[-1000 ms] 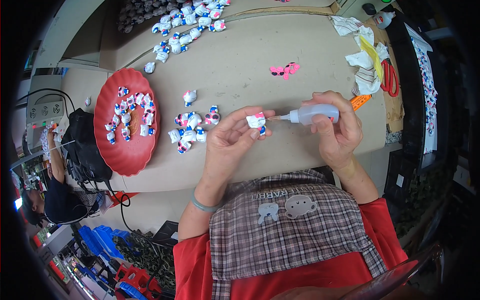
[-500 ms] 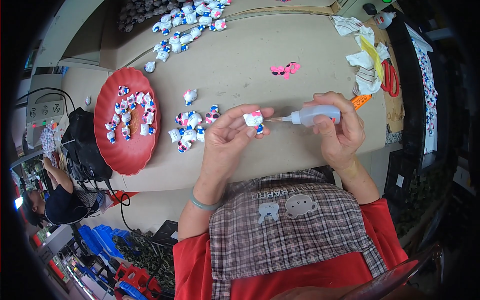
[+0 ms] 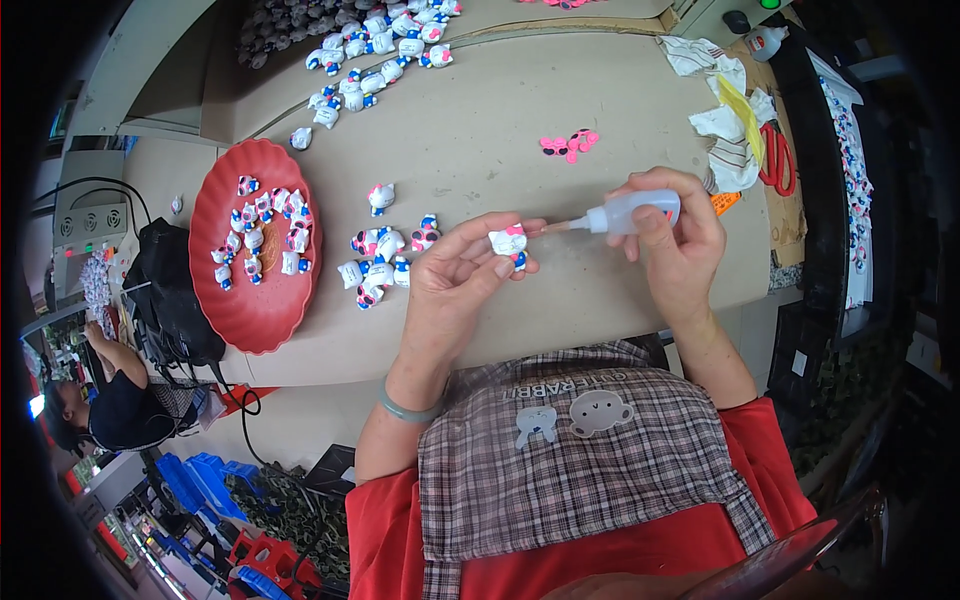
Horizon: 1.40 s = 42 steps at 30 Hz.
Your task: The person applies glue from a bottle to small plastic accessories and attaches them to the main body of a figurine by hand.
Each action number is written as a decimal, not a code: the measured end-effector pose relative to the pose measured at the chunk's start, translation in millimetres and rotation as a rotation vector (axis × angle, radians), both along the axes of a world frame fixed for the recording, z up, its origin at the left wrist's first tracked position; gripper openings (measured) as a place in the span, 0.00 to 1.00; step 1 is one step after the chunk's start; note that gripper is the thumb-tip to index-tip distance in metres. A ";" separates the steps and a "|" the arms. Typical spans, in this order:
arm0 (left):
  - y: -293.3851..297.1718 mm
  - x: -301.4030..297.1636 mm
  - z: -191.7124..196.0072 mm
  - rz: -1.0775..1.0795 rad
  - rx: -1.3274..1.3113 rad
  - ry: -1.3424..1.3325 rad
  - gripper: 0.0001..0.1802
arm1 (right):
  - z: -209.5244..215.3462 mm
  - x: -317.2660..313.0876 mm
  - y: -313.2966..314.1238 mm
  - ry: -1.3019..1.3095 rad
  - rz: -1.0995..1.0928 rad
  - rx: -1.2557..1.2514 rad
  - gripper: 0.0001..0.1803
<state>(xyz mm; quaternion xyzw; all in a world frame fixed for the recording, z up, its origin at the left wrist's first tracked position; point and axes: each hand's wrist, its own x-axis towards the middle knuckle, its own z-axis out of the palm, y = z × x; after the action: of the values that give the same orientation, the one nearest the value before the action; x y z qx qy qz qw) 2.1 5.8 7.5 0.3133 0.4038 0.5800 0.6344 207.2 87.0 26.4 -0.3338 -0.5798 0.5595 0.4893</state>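
Observation:
Between the thumb and fingers of my left hand (image 3: 455, 275) is a small white cat figurine (image 3: 509, 243) with a pink bow and blue clothing. My right hand (image 3: 683, 245) grips a translucent squeeze bottle (image 3: 640, 212), tilted so its thin nozzle (image 3: 565, 226) points left and down toward the figurine's head. Whether the tip touches the figurine I cannot tell. Left of my left hand lies a group of similar figurines (image 3: 380, 272), some with pink glasses. Beyond my hands sits a cluster of small pink glasses pieces (image 3: 570, 146).
A red scalloped tray (image 3: 255, 325) at the left holds several figurines. More figurines (image 3: 380, 45) are heaped at the back. Cloths (image 3: 725, 125), red-handled scissors (image 3: 777, 160) and an orange tool (image 3: 725, 203) lie at the right. A co-worker (image 3: 115, 390) is at far left.
My right hand has raised the bottle slightly, and its nozzle now slants more steeply from higher up. My left hand keeps the figurine in nearly the same place.

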 end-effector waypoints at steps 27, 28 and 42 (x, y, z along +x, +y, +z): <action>-10.3 -4.7 0.0 0.019 -0.029 -0.018 0.23 | -3.1 -37.2 58.1 -1.016 0.122 0.639 0.09; -10.2 -4.9 0.2 0.021 -0.031 -0.018 0.23 | -1.1 -36.0 59.1 -0.962 0.145 0.669 0.07; -8.3 9.0 0.9 0.072 -0.026 0.137 0.21 | 10.2 -25.2 8.3 -0.301 0.464 -0.099 0.05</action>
<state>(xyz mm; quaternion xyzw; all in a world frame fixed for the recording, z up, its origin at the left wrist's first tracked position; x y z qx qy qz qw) 11.1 -2.5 8.4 0.3294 0.4647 0.5742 0.5881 181.9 95.3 36.6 -0.2948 -0.6787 0.6285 0.2396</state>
